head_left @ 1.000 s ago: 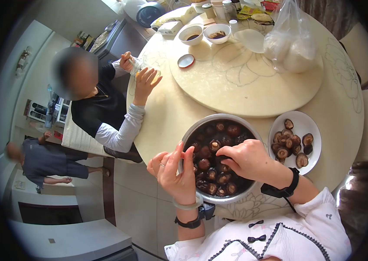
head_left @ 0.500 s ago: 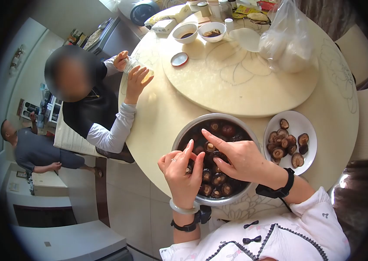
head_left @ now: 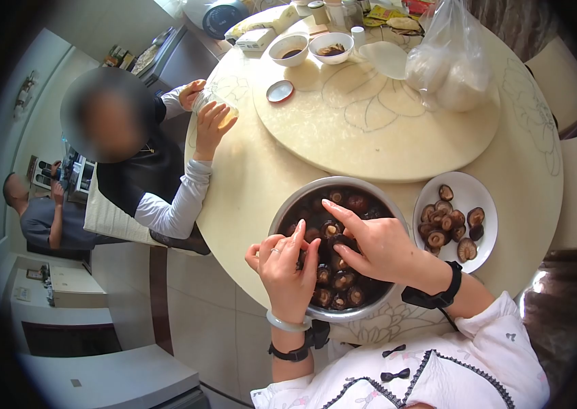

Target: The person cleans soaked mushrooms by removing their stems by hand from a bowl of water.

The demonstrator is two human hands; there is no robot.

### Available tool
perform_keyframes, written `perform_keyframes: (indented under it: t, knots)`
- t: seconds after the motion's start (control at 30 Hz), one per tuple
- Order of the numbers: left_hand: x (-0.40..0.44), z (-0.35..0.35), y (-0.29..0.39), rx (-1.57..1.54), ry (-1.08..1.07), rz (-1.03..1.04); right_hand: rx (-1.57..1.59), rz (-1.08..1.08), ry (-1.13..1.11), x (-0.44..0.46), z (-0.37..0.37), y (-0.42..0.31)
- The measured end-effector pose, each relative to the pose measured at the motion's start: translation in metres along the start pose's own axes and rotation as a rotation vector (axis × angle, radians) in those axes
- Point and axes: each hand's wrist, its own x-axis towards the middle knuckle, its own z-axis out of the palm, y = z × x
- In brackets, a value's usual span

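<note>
Table (head_left: 234, 194), round and pale, with a flat round board (head_left: 370, 150) on top. Close to the near edge, a big metal bowl (head_left: 348, 315) of dark water (head_left: 376, 291). Just beside, a white plate (head_left: 469, 191). Over the bowl, right hand (head_left: 382, 249), pointer finger stretched out, and left hand (head_left: 287, 271), fingers bent. Cannot tell the grip of either, full or empty. Brown mushrooms (head_left: 344, 280), some in the bowl, more on the plate.
</note>
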Motion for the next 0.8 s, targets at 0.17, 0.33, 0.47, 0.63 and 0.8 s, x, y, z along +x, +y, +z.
perform_keyframes:
  t: [0.17, 0.33, 0.47, 0.63, 0.8]
  knots:
    - [-0.003, 0.002, -0.006, 0.016, 0.007, -0.001, -0.002, 0.003, -0.012, 0.000, 0.002, 0.002]
    - [-0.003, 0.002, -0.007, 0.013, 0.019, -0.007, -0.004, 0.003, -0.003, 0.002, 0.002, 0.001]
    - [-0.005, 0.004, -0.009, 0.042, -0.014, 0.002, -0.001, 0.001, -0.006, 0.001, 0.003, 0.003]
    - [-0.001, -0.023, -0.004, 0.117, 0.025, 0.054, -0.016, -0.007, -0.006, 0.000, 0.005, 0.003]
    - [0.011, -0.052, 0.009, 0.185, 0.116, 0.100, -0.027, -0.026, 0.006, 0.000, 0.006, 0.002]
